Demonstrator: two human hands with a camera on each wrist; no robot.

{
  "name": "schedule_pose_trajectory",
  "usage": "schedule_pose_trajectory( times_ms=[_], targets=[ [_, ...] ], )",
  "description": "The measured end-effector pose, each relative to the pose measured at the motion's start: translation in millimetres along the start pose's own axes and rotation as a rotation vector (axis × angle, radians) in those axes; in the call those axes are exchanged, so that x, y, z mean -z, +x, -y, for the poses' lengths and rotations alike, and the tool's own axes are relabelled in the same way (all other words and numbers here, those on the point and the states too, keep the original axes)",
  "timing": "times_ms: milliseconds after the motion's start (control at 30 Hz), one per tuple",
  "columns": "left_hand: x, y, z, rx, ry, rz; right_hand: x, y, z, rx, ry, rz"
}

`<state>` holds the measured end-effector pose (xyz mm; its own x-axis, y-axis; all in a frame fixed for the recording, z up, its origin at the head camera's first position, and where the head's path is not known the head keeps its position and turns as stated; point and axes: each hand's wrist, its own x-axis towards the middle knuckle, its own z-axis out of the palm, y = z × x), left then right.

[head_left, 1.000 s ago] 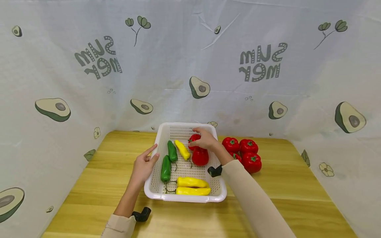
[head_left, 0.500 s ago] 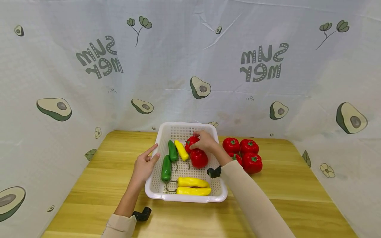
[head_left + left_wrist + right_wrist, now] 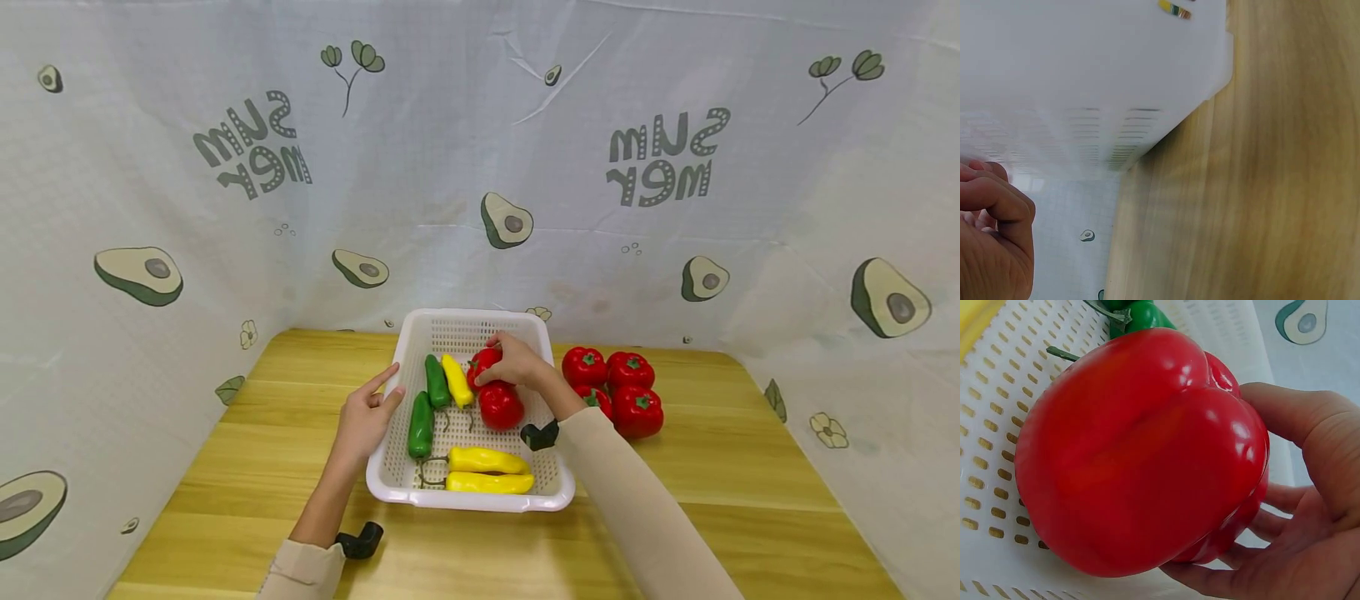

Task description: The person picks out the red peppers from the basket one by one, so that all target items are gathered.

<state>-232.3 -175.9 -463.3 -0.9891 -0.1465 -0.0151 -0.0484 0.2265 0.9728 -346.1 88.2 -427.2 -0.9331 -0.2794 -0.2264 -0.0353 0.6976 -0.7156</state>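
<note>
In the head view a white perforated basket (image 3: 471, 501) stands on the table. My right hand (image 3: 517, 363) reaches over its right side, thumb and fingers round the far red bell pepper (image 3: 482, 364). Right below it lies a second red bell pepper (image 3: 501, 407), which fills the right wrist view and partly hides the gripped one. My left hand (image 3: 367, 417) holds the basket's left rim, thumb on top and forefinger stretched along it; the left wrist view has its other fingers (image 3: 1007, 206) curled beside the basket wall. Also inside are green peppers (image 3: 422, 425) and yellow peppers (image 3: 457, 381).
Several red bell peppers (image 3: 637, 411) stand grouped on the wooden table (image 3: 720, 467), just right of the basket. Two yellow peppers (image 3: 489, 483) lie along the basket's near end. A printed white cloth (image 3: 435, 167) hangs behind and at both sides.
The far red bell pepper has shifted a little left under my right hand. The near one has rolled slightly towards me. My left hand stays at the rim.
</note>
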Motion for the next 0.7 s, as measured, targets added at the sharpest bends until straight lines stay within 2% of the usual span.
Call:
schedule_pose_trajectory(
  times_ms=[133, 300, 700],
  targets=[
    [-0.1, 0.0, 0.2, 0.004, -0.004, 0.003, 0.6, -1.0, 1.1, 0.009, -0.027, -0.001],
    [-0.8, -0.3, 0.6, 0.004, -0.002, 0.004, 1.8, -4.5, 4.2, 0.004, 0.004, -0.025],
    [-1.0, -2.1, -0.6, -0.014, 0.018, -0.006, 20.4, -24.7, 18.6, 0.125, 0.078, -0.035]
  ],
)
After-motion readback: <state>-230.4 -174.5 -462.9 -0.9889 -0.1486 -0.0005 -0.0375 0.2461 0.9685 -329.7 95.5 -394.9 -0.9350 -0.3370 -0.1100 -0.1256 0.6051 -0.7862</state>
